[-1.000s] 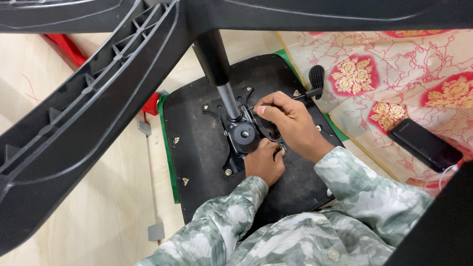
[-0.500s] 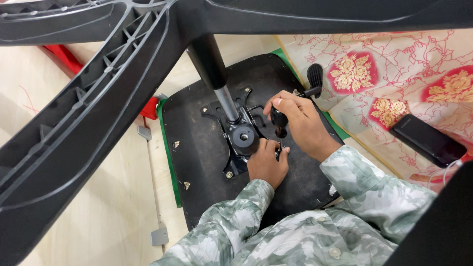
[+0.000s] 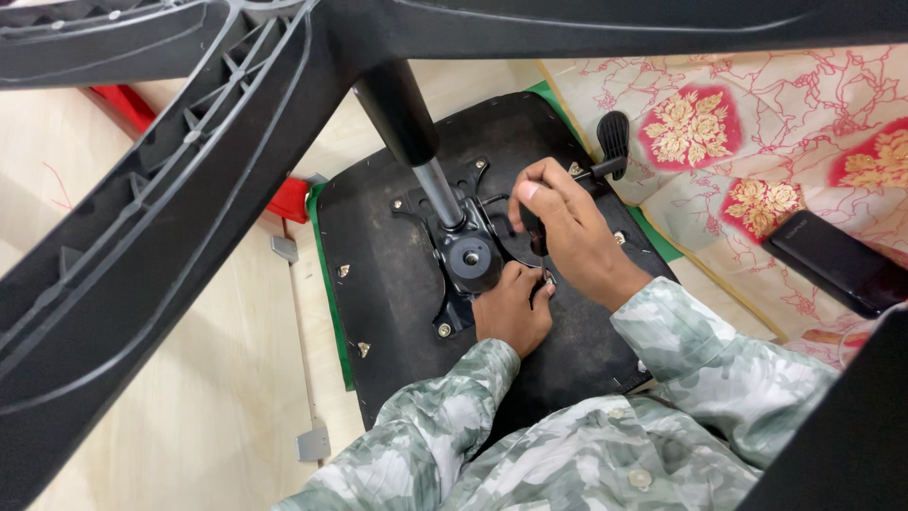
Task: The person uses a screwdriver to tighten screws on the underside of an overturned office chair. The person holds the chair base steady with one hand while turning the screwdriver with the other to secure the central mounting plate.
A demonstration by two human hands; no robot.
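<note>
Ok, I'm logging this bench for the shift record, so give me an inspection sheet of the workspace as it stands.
Surface: pale wooden floor, patterned cloth on the right.
Job's things: upturned black chair seat; metal mechanism plate with gas column; chair base legs overhead.
Clutter: dark phone on the cloth; red object behind the seat.
Hands: left hand rests at the plate's edge; right hand grips a dark tool handle above it.
Cables: nothing seen.
Surroundings: black lever paddle at the seat's right edge; green edging beneath the seat.
</note>
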